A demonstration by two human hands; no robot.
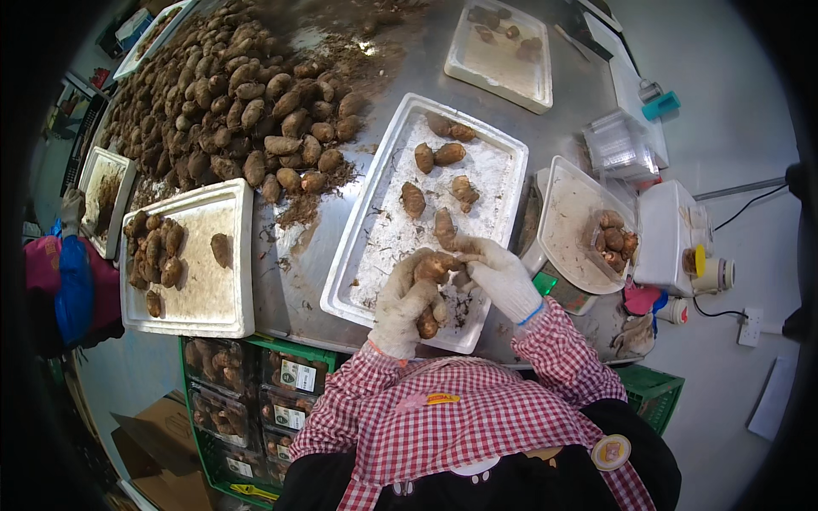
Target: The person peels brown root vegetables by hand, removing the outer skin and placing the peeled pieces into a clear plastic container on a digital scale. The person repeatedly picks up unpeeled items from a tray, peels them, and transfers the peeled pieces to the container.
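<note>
My left hand, in a white knit glove, grips a brown taro corm. A second corm shows below its fingers. My right hand, gloved too, has its fingertips at the right end of the held corm; whether they pinch it is hidden. Both hands are over the near end of a white foam tray. Just beyond the right fingers is another taro corm. Farther up the tray lie several more corms, among loose root fibres and soil crumbs.
A taro heap covers the table's far left. Another foam tray holds corms. At right, a scale bears a clear box of corms. Packed boxes fill a green crate below. A co-worker's gloved hand is far left.
</note>
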